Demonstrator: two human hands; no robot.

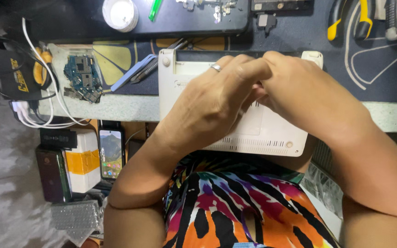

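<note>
Nearest the camera, a brightly striped garment (235,206) in orange, black and purple fills the lower middle, with both forearms rising from it toward the bench (116,108). Just beyond, a white plastic router-like case (258,133) lies flat on the bench edge, vent slots along its near side and small round feet at its corners. Both hands meet over its upper middle. Left hand (212,103), a ring on one finger, is curled with its fingers bent toward the right hand; right hand (299,92) is likewise curled, fingertips pressed against those of the left. Whatever sits between the fingertips is hidden, so I cannot tell whether either hand pinches something or merely touches the case.

Left of the case, a blue circuit board (81,78) rests on the bench, with a blue-handled tool (132,73) between board and case. A white cable (47,87) loops past the board. Farther back stand a white round container (120,14) and yellow-handled pliers (350,20). Below the bench at left, a lit smartphone (111,154) stands beside a white box with yellow tape (83,160)
</note>
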